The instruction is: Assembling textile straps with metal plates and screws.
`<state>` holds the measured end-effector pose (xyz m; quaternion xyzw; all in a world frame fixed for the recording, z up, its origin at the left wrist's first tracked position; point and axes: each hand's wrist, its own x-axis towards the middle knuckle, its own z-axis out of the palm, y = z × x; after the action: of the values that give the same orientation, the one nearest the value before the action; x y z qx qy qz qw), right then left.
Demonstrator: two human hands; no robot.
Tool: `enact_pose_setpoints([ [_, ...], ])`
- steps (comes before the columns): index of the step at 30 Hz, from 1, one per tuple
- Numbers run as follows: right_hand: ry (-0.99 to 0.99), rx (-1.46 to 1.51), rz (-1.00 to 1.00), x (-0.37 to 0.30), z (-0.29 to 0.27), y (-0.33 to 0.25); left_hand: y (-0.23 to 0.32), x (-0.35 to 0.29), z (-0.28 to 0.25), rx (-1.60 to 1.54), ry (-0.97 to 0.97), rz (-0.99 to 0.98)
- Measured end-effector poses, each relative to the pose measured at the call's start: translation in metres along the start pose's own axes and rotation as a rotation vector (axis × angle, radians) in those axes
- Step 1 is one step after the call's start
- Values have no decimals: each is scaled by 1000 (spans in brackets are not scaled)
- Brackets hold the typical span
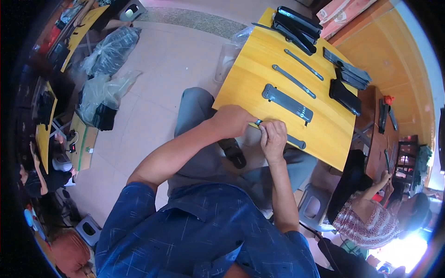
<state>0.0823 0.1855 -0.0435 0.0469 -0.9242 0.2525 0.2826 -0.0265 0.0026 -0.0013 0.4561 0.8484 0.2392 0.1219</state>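
Observation:
At the near edge of the yellow table (331, 146), my two hands meet over a dark grey strap (296, 142). My left hand (234, 120) is closed at the strap's left end, its fingertips mostly hidden. Thumb and bent fingers of my right hand (274, 137) pinch the strap beside it. Between the hands shows a small piece with a bluish spot (258, 122); I cannot make out its kind. The strap's rounded end sticks out right of my right hand. Just beyond lies a wider dark grey panel (289, 104) with small markings and short side tabs.
Farther back lie two narrow grey straps (294, 81), a pile of black straps (296, 30), stacked grey pieces (350, 72) and a black padded piece (345, 97). Bagged goods (111, 51) stand on the floor at left. Another person (371, 215) sits at right, near a grey stool (314, 204).

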Motion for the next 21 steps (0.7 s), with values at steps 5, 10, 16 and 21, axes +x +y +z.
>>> enact_pose_setpoints([
  [5, -7, 5, 15, 7, -7, -6, -2, 20, -11, 53, -125, 22],
  [10, -137, 17, 62, 22, -13, -19, 3, 17, -14, 77, -185, -57],
  [16, -94, 67, 93, 23, -8, -20, 2, 17, -13, 52, -180, -49],
  [21, -140, 38, 134, 26, -6, -19, -1, 11, -10, 13, -142, -42],
])
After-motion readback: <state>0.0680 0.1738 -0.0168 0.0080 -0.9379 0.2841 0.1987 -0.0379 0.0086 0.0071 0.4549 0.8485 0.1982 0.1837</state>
